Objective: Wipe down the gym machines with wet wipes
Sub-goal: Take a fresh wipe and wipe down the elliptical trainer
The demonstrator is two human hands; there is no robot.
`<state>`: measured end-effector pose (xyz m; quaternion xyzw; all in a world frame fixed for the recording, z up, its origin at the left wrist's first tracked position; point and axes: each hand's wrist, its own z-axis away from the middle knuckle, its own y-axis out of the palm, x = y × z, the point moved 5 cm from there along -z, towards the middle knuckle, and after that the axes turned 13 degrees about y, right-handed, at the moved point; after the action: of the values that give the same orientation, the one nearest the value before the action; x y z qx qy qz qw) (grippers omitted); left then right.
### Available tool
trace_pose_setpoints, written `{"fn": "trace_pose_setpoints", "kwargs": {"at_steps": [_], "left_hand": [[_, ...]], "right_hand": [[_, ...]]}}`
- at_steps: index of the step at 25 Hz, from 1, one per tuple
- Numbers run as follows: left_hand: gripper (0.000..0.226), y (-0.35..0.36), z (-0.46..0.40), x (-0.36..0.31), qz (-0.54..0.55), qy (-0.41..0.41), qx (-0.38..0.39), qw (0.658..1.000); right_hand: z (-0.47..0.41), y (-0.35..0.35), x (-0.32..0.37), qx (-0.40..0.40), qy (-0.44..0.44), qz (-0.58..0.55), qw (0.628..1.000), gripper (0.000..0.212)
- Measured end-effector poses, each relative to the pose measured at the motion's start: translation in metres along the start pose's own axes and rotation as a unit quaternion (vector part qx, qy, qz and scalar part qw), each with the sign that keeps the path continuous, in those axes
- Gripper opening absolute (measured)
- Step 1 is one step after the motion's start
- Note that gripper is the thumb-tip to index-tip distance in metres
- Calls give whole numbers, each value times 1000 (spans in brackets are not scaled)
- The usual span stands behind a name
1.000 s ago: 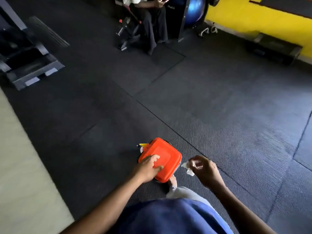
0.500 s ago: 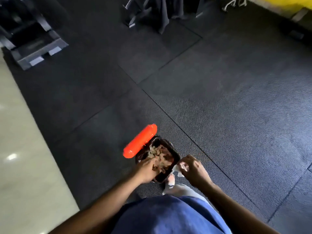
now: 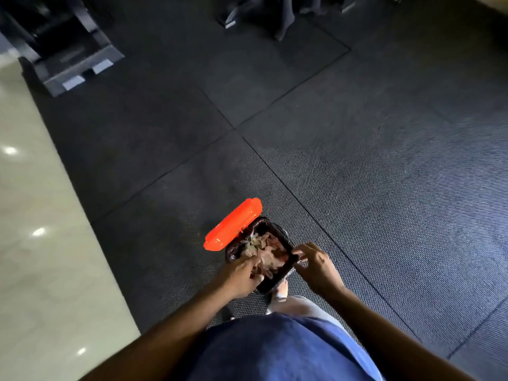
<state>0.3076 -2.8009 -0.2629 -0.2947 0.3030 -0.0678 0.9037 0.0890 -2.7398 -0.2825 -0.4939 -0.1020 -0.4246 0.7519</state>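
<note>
Hands: the left hand [image 3: 242,273] rests at the near-left rim of the bin, fingers curled over the edge as if steadying it; the right hand [image 3: 316,266] hovers at the near-right rim with fingertips drawn together in a pinch. Whether a wipe is between them I cannot tell; only a faint pale scrap shows by the fingers.
Bin: a small dark bin [image 3: 286,266] lined with a dark bag stands on the rubber floor [image 3: 371,202], just in front of the person's foot [image 3: 281,290].
Lid: the orange lid [image 3: 233,224] is swung up and back on the far-left side, leaving the mouth fully uncovered.
Contents: crumpled pale wipes [image 3: 264,251] fill the bin close to the rim.
Step in hand: most likely dropping a used wipe into the bin.
Doing it well: bring the right hand over the middle of the opening before releasing, since the heap sits high and a wipe let go at the edge could slide out onto the floor.
Steadying: hold the rim with the left hand so the light bin does not tip or shift.
Closing: lower the lid only once both hands are out of the opening.
Surroundings: a dark gym machine [image 3: 68,50] stands well apart at the far left, beside pale tiled flooring [image 3: 41,243].
</note>
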Motion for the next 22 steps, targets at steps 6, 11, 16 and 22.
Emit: {"fn": "trace_pose_setpoints", "kwargs": {"at_steps": [6, 11, 16, 22], "left_hand": [[80, 1, -6, 1, 45, 40, -33, 998], [93, -2, -5, -11, 59, 119, -26, 991], [45, 13, 1, -56, -4, 229, 25, 973], [56, 89, 27, -165, -121, 347, 145, 919]], "right_hand": [[25, -14, -9, -22, 9, 10, 1000, 31], [71, -17, -6, -78, 41, -6, 996, 26], [149, -15, -18, -191, 146, -90, 967, 24], [319, -6, -84, -337, 284, -178, 880, 24]]}}
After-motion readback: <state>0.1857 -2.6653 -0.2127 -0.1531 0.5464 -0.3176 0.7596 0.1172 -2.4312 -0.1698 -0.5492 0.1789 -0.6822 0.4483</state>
